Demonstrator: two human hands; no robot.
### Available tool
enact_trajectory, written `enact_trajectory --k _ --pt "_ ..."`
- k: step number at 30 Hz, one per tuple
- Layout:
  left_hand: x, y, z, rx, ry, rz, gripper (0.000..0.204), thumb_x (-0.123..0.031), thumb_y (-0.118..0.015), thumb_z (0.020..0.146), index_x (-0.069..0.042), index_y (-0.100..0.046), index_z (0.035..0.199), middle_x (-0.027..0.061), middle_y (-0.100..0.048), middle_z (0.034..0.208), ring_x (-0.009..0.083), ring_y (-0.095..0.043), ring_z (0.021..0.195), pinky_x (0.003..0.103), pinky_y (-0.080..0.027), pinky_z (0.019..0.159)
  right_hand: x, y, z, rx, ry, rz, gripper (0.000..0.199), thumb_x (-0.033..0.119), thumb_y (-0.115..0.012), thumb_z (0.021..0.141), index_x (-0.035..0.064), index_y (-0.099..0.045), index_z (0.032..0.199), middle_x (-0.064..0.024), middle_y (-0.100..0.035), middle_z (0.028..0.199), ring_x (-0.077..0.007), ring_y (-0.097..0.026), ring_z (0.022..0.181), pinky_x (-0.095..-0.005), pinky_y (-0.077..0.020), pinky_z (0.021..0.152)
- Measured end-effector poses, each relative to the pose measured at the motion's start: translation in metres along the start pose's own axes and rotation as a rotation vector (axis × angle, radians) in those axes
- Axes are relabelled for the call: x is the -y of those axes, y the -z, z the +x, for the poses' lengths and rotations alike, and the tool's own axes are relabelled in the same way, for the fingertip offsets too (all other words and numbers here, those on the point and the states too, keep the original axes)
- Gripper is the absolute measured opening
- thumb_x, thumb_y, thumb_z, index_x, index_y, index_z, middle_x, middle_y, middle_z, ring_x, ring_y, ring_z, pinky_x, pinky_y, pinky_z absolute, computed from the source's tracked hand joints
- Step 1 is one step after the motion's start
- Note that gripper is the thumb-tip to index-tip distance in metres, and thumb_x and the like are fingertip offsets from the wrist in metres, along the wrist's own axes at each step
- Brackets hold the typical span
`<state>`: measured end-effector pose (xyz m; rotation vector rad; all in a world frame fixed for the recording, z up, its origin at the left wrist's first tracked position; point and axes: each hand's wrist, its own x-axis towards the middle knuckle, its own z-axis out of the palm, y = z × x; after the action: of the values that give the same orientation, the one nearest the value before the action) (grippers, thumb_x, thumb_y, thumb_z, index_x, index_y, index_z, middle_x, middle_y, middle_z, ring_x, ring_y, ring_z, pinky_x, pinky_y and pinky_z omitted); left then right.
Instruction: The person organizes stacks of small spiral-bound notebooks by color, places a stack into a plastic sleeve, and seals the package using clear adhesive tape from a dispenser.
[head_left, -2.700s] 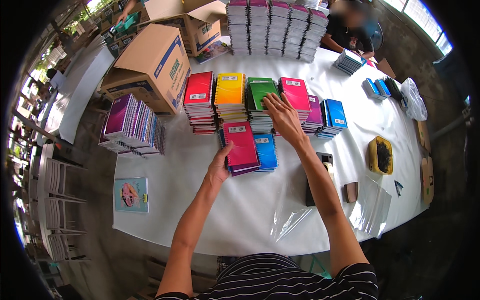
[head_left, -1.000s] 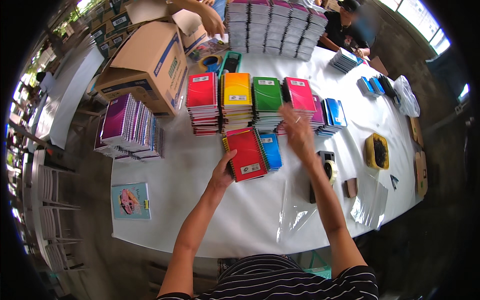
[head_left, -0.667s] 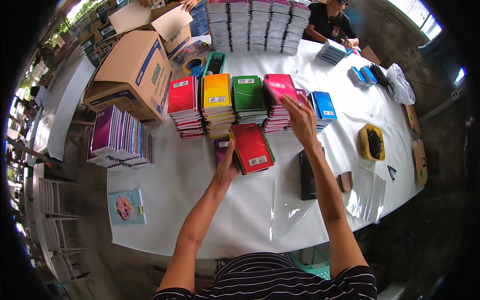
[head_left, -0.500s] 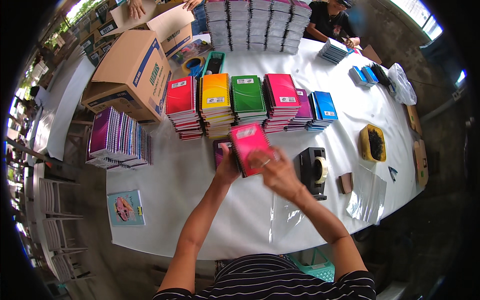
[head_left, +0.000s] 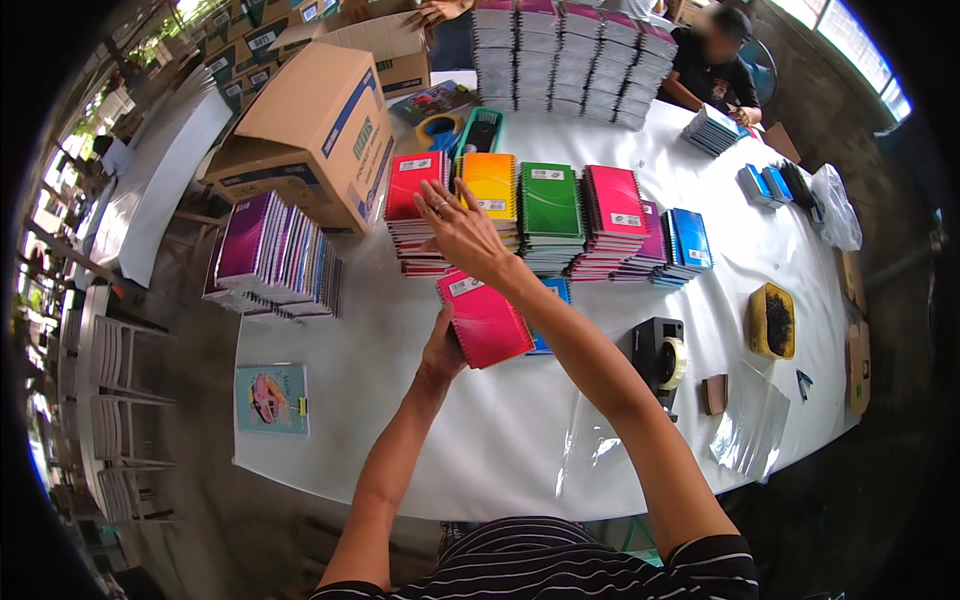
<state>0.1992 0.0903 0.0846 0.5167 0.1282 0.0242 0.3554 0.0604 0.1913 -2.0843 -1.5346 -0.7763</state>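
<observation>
Two hands busy with notebooks near the middle of the counter

The left hand [head_left: 443,350] grips the near edge of a pink notebook [head_left: 486,318] that sits tilted on a small pile, with a blue notebook [head_left: 551,300] peeking out under it. The right hand [head_left: 458,226] is spread wide, fingers apart, hovering over the red stack [head_left: 413,205] and the orange stack [head_left: 490,190] in the row toward the far edge, holding nothing. Green stack [head_left: 550,205] and pink stack [head_left: 615,205] come next in that row. A tape dispenser [head_left: 660,352] sits off to the right, and a cardboard box [head_left: 315,140] is at the far left corner.
</observation>
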Motion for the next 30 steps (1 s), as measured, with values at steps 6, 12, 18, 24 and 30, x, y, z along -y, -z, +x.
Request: enact_trajectory --k 6,12,18,24,30 --pt "-0.028 0.024 -0.017 -0.030 -0.007 0.060 0.066 -0.050 -0.048 0.094 -0.005 -0.035 0.141 0.0109 -0.048 0.136 0.0253 -0.048 0.124 0.040 -0.038 0.105 0.000 0.000 0.015 0.119 0.035 0.015 0.034 0.000 -0.059 0.073 0.0005 -0.065 0.106 -0.0125 -0.069 0.102 -0.0269 -0.062 0.107 -0.0416 -0.0411 0.103" --pt "-0.032 0.016 -0.025 0.017 -0.089 0.261 0.064 -0.054 -0.041 0.096 -0.008 -0.037 0.140 0.0089 -0.051 0.133 0.0210 -0.053 0.118 0.037 -0.046 0.097 -0.017 0.108 0.022 0.073 0.017 0.936 0.024 -0.004 -0.065 0.074 0.0057 -0.071 0.095 -0.0081 -0.069 0.099 -0.0244 -0.061 0.103 -0.0373 -0.0452 0.095" --pt "0.007 -0.024 -0.012 0.069 0.001 0.186 0.074 -0.060 -0.043 0.093 -0.007 -0.032 0.144 0.0090 -0.046 0.139 0.0221 -0.050 0.121 0.038 -0.043 0.100 -0.056 0.090 -0.051 0.493 -0.067 1.328 0.012 0.000 -0.063 0.083 0.0044 -0.074 0.088 -0.0105 -0.069 0.106 -0.0256 -0.057 0.110 -0.0386 -0.0429 0.096" --pt "0.043 -0.031 -0.022 -0.072 0.187 0.216 0.072 -0.057 -0.049 0.091 -0.004 -0.039 0.139 0.0106 -0.053 0.131 0.0222 -0.053 0.116 0.037 -0.045 0.096 -0.079 0.128 -0.115 0.290 -0.375 0.921 0.026 -0.010 -0.059 0.082 0.0052 -0.073 0.097 -0.0099 -0.069 0.108 -0.0220 -0.063 0.103 -0.0307 -0.0509 0.090" --pt "0.073 -0.024 -0.006 0.068 0.277 0.126 0.074 -0.058 -0.054 0.087 -0.003 -0.043 0.135 0.0119 -0.056 0.124 0.0223 -0.056 0.111 0.036 -0.046 0.094 -0.250 0.171 -0.251 -0.109 -1.296 -0.400 0.058 0.039 -0.078 0.073 0.0035 -0.064 0.117 -0.0185 -0.063 0.114 -0.0341 -0.058 0.111 -0.0532 -0.0444 0.091"
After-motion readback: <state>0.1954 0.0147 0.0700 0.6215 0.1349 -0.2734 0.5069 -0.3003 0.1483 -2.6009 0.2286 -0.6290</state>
